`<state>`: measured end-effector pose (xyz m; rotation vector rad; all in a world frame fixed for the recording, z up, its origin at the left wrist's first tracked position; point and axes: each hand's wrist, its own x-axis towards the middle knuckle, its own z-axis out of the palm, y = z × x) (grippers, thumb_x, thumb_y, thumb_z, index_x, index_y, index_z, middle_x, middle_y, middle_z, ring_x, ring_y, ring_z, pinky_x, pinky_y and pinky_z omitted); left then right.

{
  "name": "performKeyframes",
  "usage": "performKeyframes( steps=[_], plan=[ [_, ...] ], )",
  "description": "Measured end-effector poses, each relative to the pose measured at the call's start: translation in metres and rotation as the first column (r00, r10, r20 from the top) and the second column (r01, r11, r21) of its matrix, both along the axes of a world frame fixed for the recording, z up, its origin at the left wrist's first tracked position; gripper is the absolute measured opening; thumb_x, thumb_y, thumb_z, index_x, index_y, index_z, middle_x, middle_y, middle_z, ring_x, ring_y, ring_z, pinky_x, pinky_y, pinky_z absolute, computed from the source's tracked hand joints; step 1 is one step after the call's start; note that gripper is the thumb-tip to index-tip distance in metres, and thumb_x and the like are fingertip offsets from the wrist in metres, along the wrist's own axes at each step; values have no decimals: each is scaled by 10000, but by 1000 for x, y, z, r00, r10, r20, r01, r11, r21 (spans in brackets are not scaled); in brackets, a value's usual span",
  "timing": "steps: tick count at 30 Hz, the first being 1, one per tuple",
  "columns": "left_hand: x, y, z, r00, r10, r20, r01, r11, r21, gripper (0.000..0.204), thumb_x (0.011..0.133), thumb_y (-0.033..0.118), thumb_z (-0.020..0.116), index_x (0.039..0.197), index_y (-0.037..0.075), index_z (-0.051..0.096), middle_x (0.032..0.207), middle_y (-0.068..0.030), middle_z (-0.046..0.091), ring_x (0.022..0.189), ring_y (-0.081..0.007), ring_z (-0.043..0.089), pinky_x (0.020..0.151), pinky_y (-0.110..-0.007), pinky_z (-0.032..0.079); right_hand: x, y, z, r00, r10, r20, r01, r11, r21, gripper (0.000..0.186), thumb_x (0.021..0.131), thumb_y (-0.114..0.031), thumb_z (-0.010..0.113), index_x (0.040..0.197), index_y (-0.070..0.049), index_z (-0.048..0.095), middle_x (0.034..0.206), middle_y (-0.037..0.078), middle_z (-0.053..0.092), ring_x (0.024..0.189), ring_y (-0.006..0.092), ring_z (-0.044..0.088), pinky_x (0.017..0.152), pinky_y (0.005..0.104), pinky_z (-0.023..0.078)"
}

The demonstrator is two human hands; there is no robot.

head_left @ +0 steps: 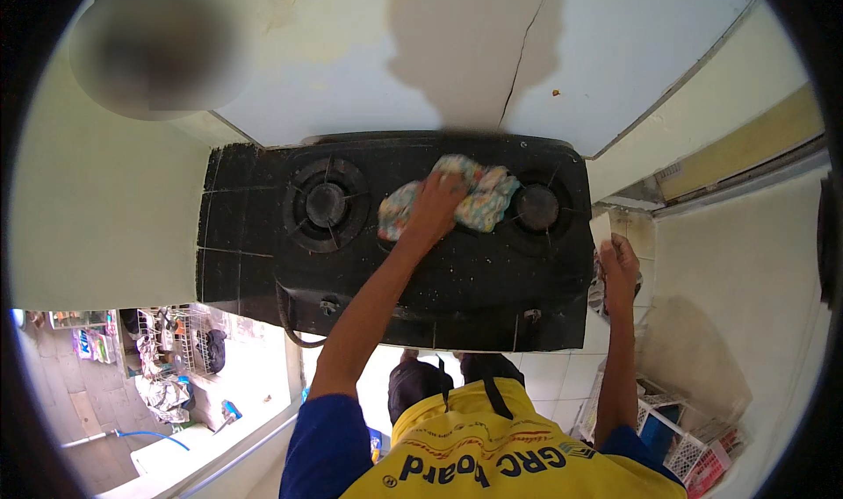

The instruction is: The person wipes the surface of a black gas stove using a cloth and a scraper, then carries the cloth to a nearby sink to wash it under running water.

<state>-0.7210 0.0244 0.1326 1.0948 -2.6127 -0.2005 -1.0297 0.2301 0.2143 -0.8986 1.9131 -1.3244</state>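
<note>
My left hand (pixel 439 202) presses down on a crumpled, multicoloured patterned cloth (pixel 488 202), its fingers bunched into the fabric. The cloth lies on the black two-burner gas stove (pixel 457 284), between the left burner (pixel 326 204) and the right burner (pixel 536 206). Beyond the stove's right edge, my right hand (pixel 621 260) is closed on a small pale flat piece (pixel 601 229) whose kind I cannot make out. White specks dot the stove top.
Black tiles (pixel 235 222) flank the stove on the left, where a hose (pixel 286 316) curves down its front. A cracked pale wall (pixel 351 69) rises behind. White plastic baskets (pixel 680 451) stand low right. A wire rack (pixel 176 332) holds items at lower left.
</note>
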Motion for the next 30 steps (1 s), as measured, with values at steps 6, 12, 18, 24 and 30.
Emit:
performKeyframes(
  steps=[6,12,18,24,30],
  plan=[
    [108,112,29,998,-44,50,31,969,243,508,595,-25,721,1071,148,676,1276,-98,513,1223,-374,437,962,-486,421,14,21,3,997,-71,-29,73,993,87,362,954,-307,605,1155,-6,606,736,-25,528,563,41,435,512,214,374],
    [52,10,52,928,297,-223,-331,934,-131,677,561,6,783,1195,119,574,1353,-135,456,1256,-437,406,981,-559,392,38,2,9,976,-21,216,45,993,-109,348,954,-290,618,1167,-17,583,726,-43,495,578,20,428,514,194,381],
    [38,15,-4,900,430,-72,-435,898,-66,629,627,46,786,1209,104,557,1337,-165,429,1245,-435,407,965,-552,396,70,4,8,958,140,250,-117,988,-103,351,940,-273,634,1162,-7,579,723,-31,497,589,36,452,522,206,400],
    [99,175,19,964,266,-25,-262,960,103,463,597,4,734,1034,117,630,1263,-138,509,1160,-381,481,952,-484,428,72,25,-9,959,110,261,-106,994,-29,380,937,-291,640,1171,2,581,741,-18,530,582,41,454,513,216,396],
    [137,168,94,864,502,-38,-469,830,302,470,631,-12,746,1077,108,660,1182,-130,581,1076,-368,541,924,-448,458,60,45,-3,964,43,261,-31,998,-53,328,948,-247,615,1164,-3,575,715,-30,491,568,34,434,508,218,384]
  ],
)
